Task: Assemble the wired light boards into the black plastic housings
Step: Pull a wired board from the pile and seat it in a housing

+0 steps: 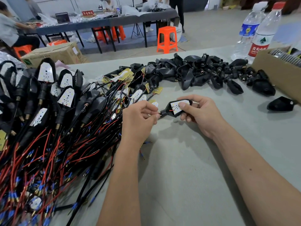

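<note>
My right hand (200, 111) grips a black plastic housing (169, 111) above the table, thumb pressing on the white light board (176, 107) that sits in its open face. A short red wire shows inside the housing. My left hand (140, 116) pinches the cable at the housing's narrow stem end (160, 115). Loose wired light boards (130, 88) lie in a tangle just beyond my left hand. Empty black housings (195, 70) are heaped across the back of the table.
Finished units with red and black leads (48, 119) pile up on the left. A cardboard box (280, 74) and two water bottles (259, 31) stand at the far right. One single housing (280, 104) lies by the box. Other people work at a far table (105, 22).
</note>
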`<action>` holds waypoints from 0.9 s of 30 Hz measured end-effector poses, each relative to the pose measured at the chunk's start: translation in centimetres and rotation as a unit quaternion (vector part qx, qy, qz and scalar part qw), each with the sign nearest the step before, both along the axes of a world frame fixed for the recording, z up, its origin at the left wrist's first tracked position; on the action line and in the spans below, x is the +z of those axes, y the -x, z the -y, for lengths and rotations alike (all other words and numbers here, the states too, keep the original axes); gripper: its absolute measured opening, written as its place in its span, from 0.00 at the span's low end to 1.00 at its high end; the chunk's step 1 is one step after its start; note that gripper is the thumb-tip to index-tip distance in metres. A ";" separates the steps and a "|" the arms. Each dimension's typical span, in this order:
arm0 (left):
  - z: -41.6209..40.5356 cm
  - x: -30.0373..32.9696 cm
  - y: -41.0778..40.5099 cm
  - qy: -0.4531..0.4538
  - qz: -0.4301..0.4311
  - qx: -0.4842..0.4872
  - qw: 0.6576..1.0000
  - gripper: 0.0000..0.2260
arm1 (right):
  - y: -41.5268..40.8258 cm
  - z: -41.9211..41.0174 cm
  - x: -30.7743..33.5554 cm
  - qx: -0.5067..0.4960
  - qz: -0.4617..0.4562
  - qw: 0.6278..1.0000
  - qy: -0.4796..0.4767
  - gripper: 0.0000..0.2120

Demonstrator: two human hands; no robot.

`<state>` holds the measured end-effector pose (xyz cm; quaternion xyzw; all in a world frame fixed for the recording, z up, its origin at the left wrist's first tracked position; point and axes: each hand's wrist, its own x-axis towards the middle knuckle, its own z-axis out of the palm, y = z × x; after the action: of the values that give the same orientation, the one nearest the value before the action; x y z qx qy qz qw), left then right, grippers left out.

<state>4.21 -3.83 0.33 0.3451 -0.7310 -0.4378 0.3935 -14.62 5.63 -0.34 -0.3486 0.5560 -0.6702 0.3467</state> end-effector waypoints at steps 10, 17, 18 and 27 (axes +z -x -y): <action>-0.7 0.4 0.5 0.027 0.008 0.003 1.000 0.08 | 0.5 0.0 -0.3 0.001 0.014 1.000 -0.002 0.09; 0.2 0.4 -0.7 0.070 0.103 0.028 0.992 0.07 | 1.0 0.1 -0.7 -0.023 0.045 0.999 0.000 0.09; 0.4 0.4 -0.9 0.061 0.109 0.023 0.992 0.07 | 1.0 0.1 -0.7 -0.024 0.046 0.999 0.000 0.09; 0.3 0.3 -0.7 0.047 0.108 -0.001 0.993 0.06 | 1.2 -0.2 -0.5 -0.008 0.046 0.999 -0.005 0.10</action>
<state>4.93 -4.11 0.67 0.3708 -0.7891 -0.3637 0.3281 -15.81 5.84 -0.82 -0.3115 0.5451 -0.6856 0.3684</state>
